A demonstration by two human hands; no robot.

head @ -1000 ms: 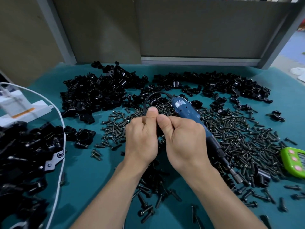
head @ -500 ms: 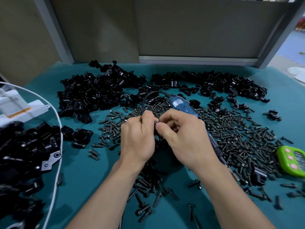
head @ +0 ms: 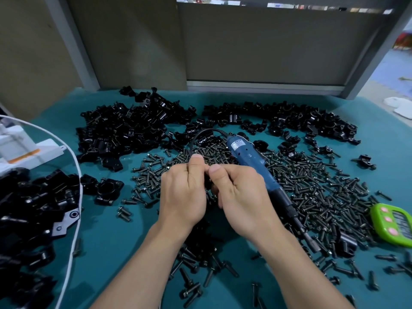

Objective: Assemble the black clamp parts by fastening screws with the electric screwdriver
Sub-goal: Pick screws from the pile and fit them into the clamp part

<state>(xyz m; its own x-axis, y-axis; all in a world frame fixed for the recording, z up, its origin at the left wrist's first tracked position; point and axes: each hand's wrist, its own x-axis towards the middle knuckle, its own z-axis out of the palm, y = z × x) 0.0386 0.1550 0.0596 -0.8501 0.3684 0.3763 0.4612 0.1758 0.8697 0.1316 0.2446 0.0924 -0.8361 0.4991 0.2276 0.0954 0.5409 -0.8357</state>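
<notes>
held item: hid behind right hand (head: 243, 197) | green device (head: 394, 224): cropped, R edge

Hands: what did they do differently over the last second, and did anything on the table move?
The right hand fanned its fingers forward over the small black piece, then curled them back; the left hand dropped its thumb slightly. Both keep pinching that piece between them; nothing was picked up or let go. The screwdriver, screws, clamp parts and green timer lie as before.

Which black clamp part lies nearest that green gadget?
The lone clamp part among the screws, just left of the green gadget, by the tip of the screwdriver; the rest lie farther off, heaped at the back and left.
</notes>
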